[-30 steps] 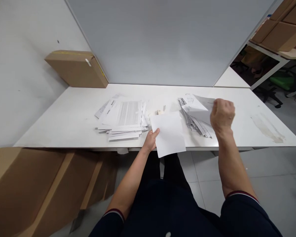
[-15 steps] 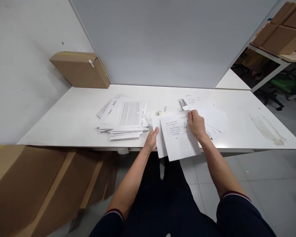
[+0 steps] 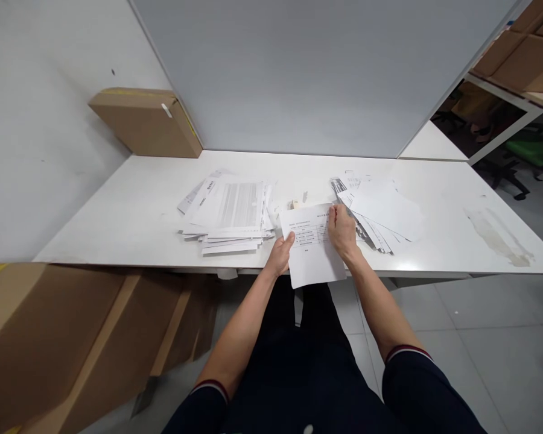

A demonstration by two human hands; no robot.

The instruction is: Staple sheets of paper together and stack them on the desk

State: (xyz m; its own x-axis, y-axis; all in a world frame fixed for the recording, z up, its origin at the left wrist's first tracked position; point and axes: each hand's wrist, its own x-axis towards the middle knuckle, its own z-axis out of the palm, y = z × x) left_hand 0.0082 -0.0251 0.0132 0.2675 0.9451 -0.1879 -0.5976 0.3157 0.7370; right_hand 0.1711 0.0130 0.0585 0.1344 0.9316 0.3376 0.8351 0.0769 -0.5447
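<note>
Between my hands, at the table's front edge, is a printed sheet of paper (image 3: 311, 262) with a table of text facing up. My left hand (image 3: 280, 254) grips its left side, thumb on top and fingers hidden beneath. The right edge is pinched by my right hand (image 3: 342, 230), closed near the upper corner. Whether more sheets lie under this one I cannot tell. To the left lies a thick, uneven stack of printed papers (image 3: 238, 208). On the right, a fanned pile of mostly blank-sided papers (image 3: 380, 208) lies beyond my right hand.
A white table (image 3: 131, 223) stands against a grey panel (image 3: 280, 78). One closed cardboard box (image 3: 149, 126) sits at its back left corner. Large cardboard boxes (image 3: 72, 325) stand below at the left. A small beige item (image 3: 294, 205) lies behind the sheet. A green chair (image 3: 531, 147) is far right.
My right hand has moved left with the printed sheet, which now covers the other sheet in my left hand. The two sheets were offset before. My left hand has barely moved.
</note>
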